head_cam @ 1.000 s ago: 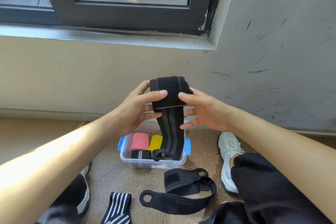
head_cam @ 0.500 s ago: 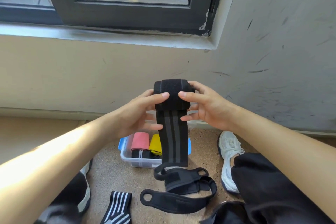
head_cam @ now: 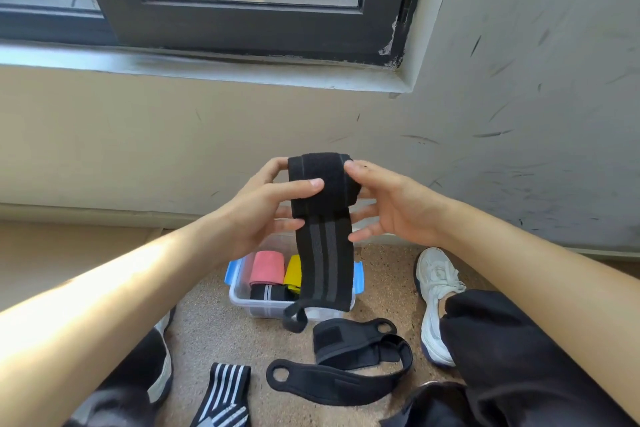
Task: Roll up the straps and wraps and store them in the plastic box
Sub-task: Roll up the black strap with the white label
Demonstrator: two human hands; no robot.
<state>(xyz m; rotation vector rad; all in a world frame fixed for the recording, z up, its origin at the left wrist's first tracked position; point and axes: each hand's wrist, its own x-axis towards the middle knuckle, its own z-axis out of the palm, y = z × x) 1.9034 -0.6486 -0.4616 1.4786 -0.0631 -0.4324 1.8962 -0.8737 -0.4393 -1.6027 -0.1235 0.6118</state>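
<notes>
Left hand (head_cam: 263, 215) pins the rolled wrap (head_cam: 322, 180) with its thumb; right hand (head_cam: 401, 208) cups the roll's end. Held high, the loose tail hangs straight above the box (head_cam: 242, 302), probably so turns wind tight and even.

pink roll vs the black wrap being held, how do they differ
The pink roll is fully rolled; the black wrap is part rolled, its tail hanging. The pink roll lies in the plastic box; the left hand and right hand hold the black wrap. Pink roll is plain; black wrap has grey stripes.
</notes>
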